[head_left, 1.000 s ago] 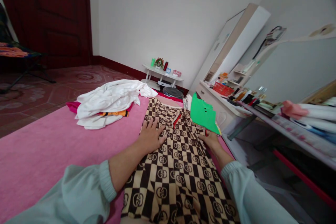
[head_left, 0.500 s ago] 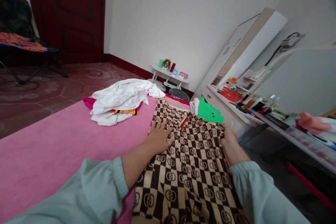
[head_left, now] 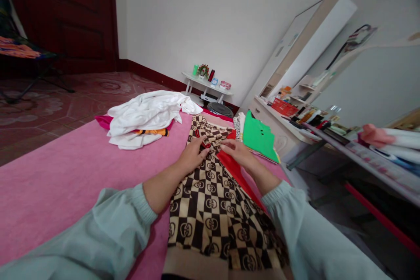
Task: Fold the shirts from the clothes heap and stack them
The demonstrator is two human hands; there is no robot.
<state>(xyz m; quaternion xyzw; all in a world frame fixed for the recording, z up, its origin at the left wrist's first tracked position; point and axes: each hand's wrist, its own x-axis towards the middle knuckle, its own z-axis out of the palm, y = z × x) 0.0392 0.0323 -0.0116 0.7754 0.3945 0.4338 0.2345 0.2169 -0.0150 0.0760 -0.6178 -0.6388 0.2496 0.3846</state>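
Note:
Checkered brown-and-beige trousers point(head_left: 211, 210) lie lengthwise in front of me, the waistband at the far end and beige cuffs close to me. Their right half is folded over to the left, which brings a red side stripe point(head_left: 234, 168) into view. My left hand point(head_left: 193, 157) rests on the left edge below the waist, thumb and fingers apart. On the folded part lies my right hand point(head_left: 242, 155), its fingers stretched toward the left hand and gripping nothing visible. A red drawstring point(head_left: 206, 143) shows by my left fingertips.
The trousers lie on a pink bedspread point(head_left: 131, 175). At the far left is a heap of white clothes point(head_left: 144, 113). Folded green clothing point(head_left: 259, 138) lies beyond my right hand. A dressing table point(head_left: 295, 129) crowded with bottles stands along the right, and a low white shelf point(head_left: 206, 82) by the wall.
The right hand has let go of the trousers' right edge and moved left, bringing that half over onto the left half. The red stripe now shows. The view has shifted slightly.

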